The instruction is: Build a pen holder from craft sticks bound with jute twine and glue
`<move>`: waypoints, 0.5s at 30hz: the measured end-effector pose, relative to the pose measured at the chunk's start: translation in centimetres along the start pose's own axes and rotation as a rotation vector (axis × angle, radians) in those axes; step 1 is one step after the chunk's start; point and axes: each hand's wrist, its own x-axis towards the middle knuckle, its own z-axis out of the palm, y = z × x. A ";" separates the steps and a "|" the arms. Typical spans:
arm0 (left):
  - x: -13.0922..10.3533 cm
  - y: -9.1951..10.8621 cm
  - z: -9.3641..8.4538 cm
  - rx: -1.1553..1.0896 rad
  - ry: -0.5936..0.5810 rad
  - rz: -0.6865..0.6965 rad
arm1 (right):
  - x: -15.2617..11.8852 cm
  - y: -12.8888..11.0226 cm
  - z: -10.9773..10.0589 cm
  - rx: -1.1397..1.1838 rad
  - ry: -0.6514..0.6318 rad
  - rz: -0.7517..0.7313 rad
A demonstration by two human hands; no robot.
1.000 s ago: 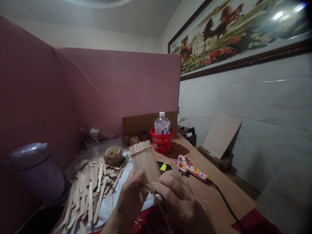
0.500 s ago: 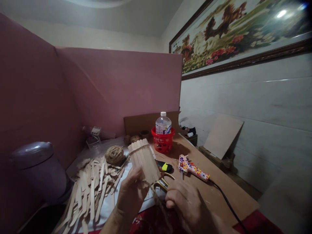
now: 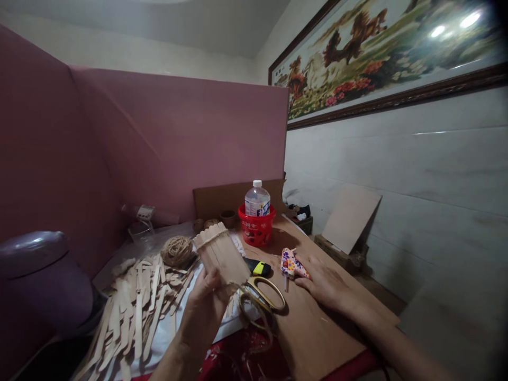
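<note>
My left hand (image 3: 208,301) grips a holder made of wooden craft sticks (image 3: 223,254), tilted, with a band of twine near its upper end. A loose length of twine (image 3: 266,323) hangs from its lower end over the scissors. My right hand (image 3: 323,280) is closed over the handle of a flower-patterned hot glue gun (image 3: 289,263), which lies on the brown board; the fingers partly hide it. Between my hands lie gold-handled scissors (image 3: 280,301) and a black and yellow utility knife (image 3: 259,268).
Loose craft sticks (image 3: 138,301) are heaped at the left, beside a ball of twine (image 3: 177,251). A red basket (image 3: 257,233) holding a plastic bottle (image 3: 257,198) stands at the back. Brown cardboard (image 3: 317,338) covers the right side. A lidded bin (image 3: 39,286) stands far left.
My right hand has moved from beside the twine out to the right, onto the glue gun. My left hand still holds the craft-stick holder, and the twine end now hangs loose.
</note>
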 end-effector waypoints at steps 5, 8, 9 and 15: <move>0.1 0.1 -0.2 -0.081 0.065 -0.034 | 0.7 0.6 0.1 0.274 0.044 0.017; 0.1 0.0 -0.2 -0.065 0.050 -0.043 | -0.2 -0.1 -1.3 0.780 -0.048 0.068; 0.1 0.0 -0.2 -0.048 0.033 -0.046 | -0.8 -0.7 -1.8 0.977 -0.121 0.138; -0.3 -0.4 0.1 0.056 -0.072 -0.063 | -5.1 -5.5 -4.2 1.351 -0.253 0.198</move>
